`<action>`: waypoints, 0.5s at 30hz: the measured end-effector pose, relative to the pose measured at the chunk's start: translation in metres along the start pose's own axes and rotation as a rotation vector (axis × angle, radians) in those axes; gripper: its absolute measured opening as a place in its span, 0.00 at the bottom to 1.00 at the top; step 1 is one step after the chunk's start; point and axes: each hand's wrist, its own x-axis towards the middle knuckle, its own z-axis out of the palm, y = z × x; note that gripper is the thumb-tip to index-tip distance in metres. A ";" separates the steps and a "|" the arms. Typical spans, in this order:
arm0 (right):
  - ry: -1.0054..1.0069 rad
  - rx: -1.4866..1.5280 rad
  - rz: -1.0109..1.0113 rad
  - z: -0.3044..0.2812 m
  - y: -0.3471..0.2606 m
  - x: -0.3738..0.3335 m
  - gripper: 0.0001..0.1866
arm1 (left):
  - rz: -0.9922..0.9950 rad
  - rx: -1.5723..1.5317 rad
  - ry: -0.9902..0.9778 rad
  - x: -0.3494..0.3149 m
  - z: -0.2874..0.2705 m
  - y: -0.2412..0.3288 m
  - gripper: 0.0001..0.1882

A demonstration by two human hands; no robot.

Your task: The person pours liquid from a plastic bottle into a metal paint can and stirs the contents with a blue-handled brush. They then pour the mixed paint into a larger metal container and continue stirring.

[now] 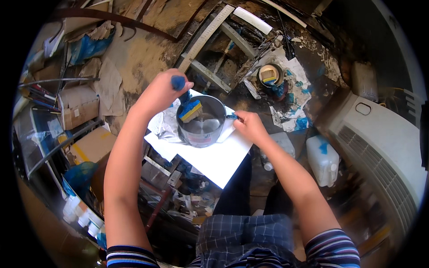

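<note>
blue brush [191,109] hangs in the mouth of the grey pot [208,125], close to its left rim, yellow band showing, pale bristles angled down and right; can't tell if they touch the inner wall. left hand [163,91]: i log it as wrapped round the brush handle [178,82], rounded end poking out above the fist. right hand [248,126]: i log it as gripping the pot's blue-smeared handle [231,116], on the pot's right side. so both grips are closed, one thing each.

pot is over the white sheet [216,163]; from my end i can't tell whether it rests there or is held just above. crumpled wrap [164,127] just left of it.

rest, quick: wooden frame [212,77] on the ground beyond the hands, white strip [252,20] near its far end. to the right of that, a tin [281,73] with a second brush [269,75] in it, on blue-stained paper [292,100]. white jug [322,163] right of the right forearm, another jug [282,144] partly behind that arm. vented white unit [393,134] far right. boxes [78,106] far left.
</note>
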 end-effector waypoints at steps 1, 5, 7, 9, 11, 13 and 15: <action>0.009 0.012 -0.011 0.000 0.004 0.009 0.11 | -0.005 0.022 -0.015 0.013 -0.001 -0.001 0.13; -0.026 0.251 0.101 0.001 0.022 0.042 0.09 | 0.030 0.114 -0.037 0.064 0.001 -0.003 0.16; -0.050 0.325 0.169 -0.002 0.030 0.054 0.08 | -0.015 0.243 -0.094 0.090 0.005 -0.006 0.16; -0.071 0.388 0.229 -0.005 0.037 0.065 0.08 | -0.013 0.330 -0.139 0.111 0.009 -0.006 0.16; -0.088 0.438 0.280 -0.007 0.046 0.074 0.09 | 0.037 0.375 -0.174 0.128 0.015 0.000 0.16; -0.102 0.477 0.315 -0.008 0.053 0.081 0.08 | 0.014 0.452 -0.211 0.142 0.021 0.010 0.16; -0.114 0.511 0.335 -0.010 0.060 0.087 0.08 | 0.010 0.521 -0.233 0.152 0.028 0.017 0.16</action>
